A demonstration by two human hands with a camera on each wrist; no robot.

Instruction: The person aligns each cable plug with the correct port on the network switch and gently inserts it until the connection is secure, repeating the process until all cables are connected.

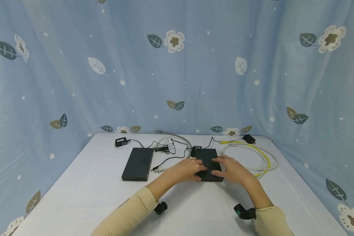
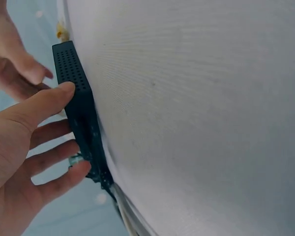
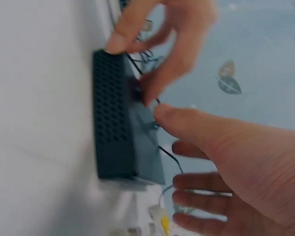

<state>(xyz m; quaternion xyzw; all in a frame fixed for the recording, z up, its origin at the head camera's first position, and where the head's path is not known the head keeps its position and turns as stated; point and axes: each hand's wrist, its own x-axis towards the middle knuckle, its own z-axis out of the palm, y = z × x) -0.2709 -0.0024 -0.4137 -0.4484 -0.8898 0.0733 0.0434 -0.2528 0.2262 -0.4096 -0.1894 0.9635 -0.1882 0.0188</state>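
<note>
A flat black network box point(image 1: 206, 154) with a perforated near face lies on the white table in front of both hands. My left hand point(image 1: 184, 169) is at its left side, thumb on the near vented corner and fingers spread over the edge and top. The left wrist view shows that thumb on the vented face point(image 2: 71, 69). My right hand point(image 1: 231, 168) is at the box's right side with its fingers spread apart and reaching over the top. In the right wrist view, the right fingers stand loosely beside the box point(image 3: 108, 113) with nothing in them.
A second black network box point(image 1: 137, 164) lies to the left. Behind are a left power adapter point(image 1: 121, 142), a tangled black cord point(image 1: 165, 149) and a grey cable point(image 1: 188, 142). At right lie yellow point(image 1: 266, 160) and white cables beside another adapter point(image 1: 249, 139). A patterned curtain point(image 1: 177, 75) hangs behind.
</note>
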